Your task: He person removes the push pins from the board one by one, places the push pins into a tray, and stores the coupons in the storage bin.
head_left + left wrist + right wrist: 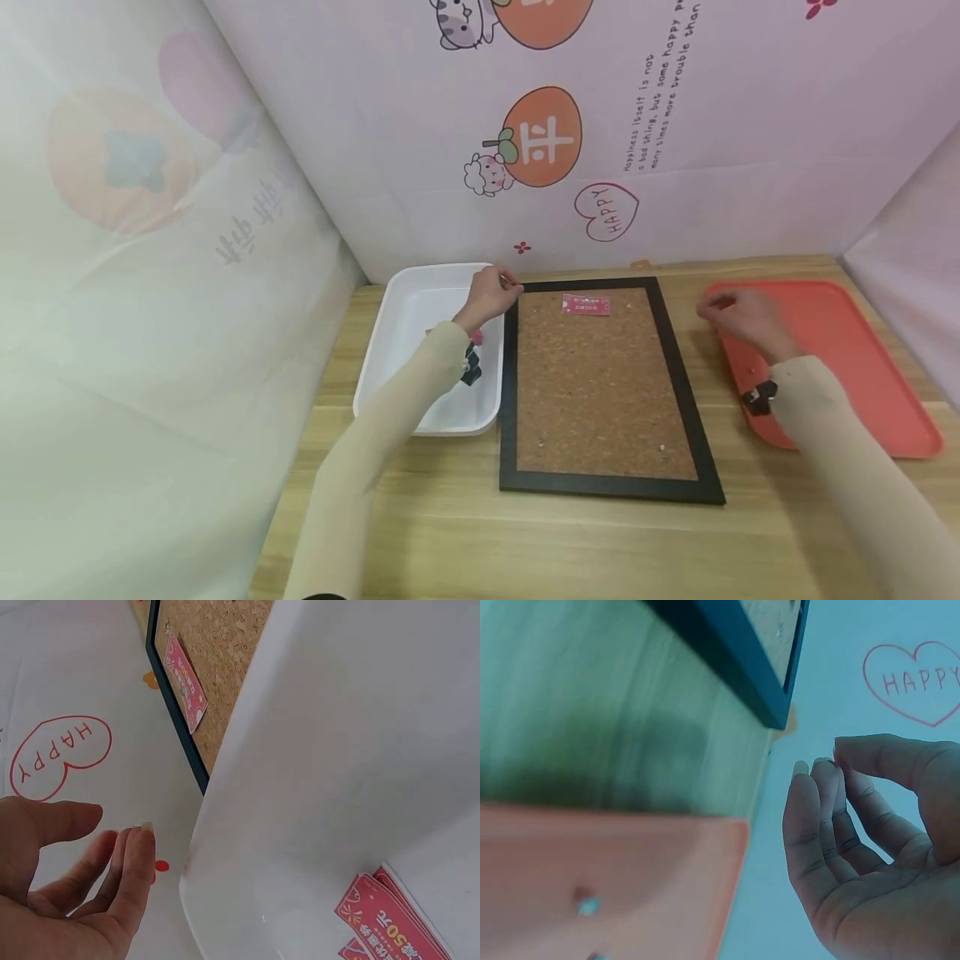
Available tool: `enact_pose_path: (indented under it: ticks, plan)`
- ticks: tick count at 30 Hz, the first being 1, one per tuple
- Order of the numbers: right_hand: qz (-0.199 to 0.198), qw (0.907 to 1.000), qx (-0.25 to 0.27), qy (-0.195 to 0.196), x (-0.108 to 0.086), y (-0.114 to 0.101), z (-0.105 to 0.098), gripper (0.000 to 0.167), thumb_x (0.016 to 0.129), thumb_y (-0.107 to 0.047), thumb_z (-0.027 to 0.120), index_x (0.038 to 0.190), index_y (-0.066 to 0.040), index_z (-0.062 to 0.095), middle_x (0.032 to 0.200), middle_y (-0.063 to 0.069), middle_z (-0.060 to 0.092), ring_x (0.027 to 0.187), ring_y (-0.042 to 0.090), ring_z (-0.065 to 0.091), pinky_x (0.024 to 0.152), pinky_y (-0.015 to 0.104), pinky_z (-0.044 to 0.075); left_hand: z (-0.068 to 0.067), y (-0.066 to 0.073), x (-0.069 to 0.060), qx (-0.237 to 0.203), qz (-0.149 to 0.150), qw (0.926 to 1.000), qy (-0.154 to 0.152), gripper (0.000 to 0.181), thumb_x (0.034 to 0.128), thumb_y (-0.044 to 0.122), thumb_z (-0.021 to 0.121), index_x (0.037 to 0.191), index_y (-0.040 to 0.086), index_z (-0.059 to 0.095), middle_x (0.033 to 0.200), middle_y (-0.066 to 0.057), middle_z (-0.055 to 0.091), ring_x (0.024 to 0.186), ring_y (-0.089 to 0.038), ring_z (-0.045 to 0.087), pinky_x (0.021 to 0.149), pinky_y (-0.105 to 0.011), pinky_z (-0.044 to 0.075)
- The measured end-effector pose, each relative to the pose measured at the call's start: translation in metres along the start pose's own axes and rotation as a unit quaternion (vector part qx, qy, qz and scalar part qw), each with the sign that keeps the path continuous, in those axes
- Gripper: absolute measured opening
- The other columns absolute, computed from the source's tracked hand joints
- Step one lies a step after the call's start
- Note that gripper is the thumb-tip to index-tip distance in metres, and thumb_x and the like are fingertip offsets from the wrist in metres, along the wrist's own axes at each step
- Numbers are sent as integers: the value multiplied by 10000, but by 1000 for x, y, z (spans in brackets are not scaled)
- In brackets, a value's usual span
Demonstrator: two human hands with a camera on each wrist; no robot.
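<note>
My left hand (491, 293) hovers over the far right corner of the white tray (378, 354). In the left wrist view, its thumb stands apart from loosely bent fingers, with nothing between them. Pink printed coupons (386, 919) lie stacked in that tray. My right hand (750, 317) is above the far left part of the red tray (855, 358). Its thumb meets loosely curled fingertips; no held thing shows in the right wrist view. Between the hands lies a black-framed cork board (600, 383), bearing one pink coupon (587, 305) near its far edge.
Small pale pins (662, 447) dot the cork board near its corners. Another small pin (589, 906) lies in the red tray. The wooden table (570, 542) meets a printed cloth backdrop (420, 167) behind, with cloth at both sides too.
</note>
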State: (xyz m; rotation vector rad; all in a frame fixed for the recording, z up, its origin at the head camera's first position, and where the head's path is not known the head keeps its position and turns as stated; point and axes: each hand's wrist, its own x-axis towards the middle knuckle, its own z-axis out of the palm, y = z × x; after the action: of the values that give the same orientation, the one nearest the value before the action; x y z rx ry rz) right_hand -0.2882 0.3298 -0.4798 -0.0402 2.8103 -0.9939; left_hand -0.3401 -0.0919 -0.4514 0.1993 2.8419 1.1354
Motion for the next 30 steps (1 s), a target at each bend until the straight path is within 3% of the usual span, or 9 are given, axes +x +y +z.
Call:
enact_pose_path:
  ticks: [9,18,23,27,30]
  plan:
    - [-197,9989,404,-137,17,-28,9,468,1066,-352,562,1327,32,612,1302,324,638,1025,367,710,745,359,606,16,9,10,-87,-91,9998,-172,303,1009,219,664,1232,14,677,1184,-158,741,1070,-273,723,881,-359,612]
    - [-348,9960,813,-118,37,-46,25,397,1055,-266,594,1291,50,632,1279,302,628,888,167,735,760,333,627,38,11,18,-457,-274,9984,-198,356,1005,223,678,1273,-12,663,1171,-169,738,1044,-272,722,885,-376,610]
    - [-445,9942,966,-151,45,-57,36,388,1050,-223,595,1268,96,624,1235,330,630,898,275,758,791,422,650,48,14,19,-478,-411,9974,-336,367,1003,223,676,1294,-1,657,1207,-166,716,1069,-285,692,924,-402,593]
    - [-513,9954,795,-139,50,-65,44,373,1036,-229,611,1257,68,651,1232,316,654,938,309,730,765,370,631,53,16,19,-231,-670,9955,-626,385,1018,244,636,1328,15,649,1323,-171,680,1183,-304,657,1018,-426,566]
    - [-617,9959,659,-62,55,-69,52,350,1028,-229,617,1240,43,676,1212,286,674,954,285,663,726,283,549,56,18,20,-128,-909,9924,-823,414,1033,277,599,1360,25,630,1371,-165,664,1232,-306,642,1049,-431,554]
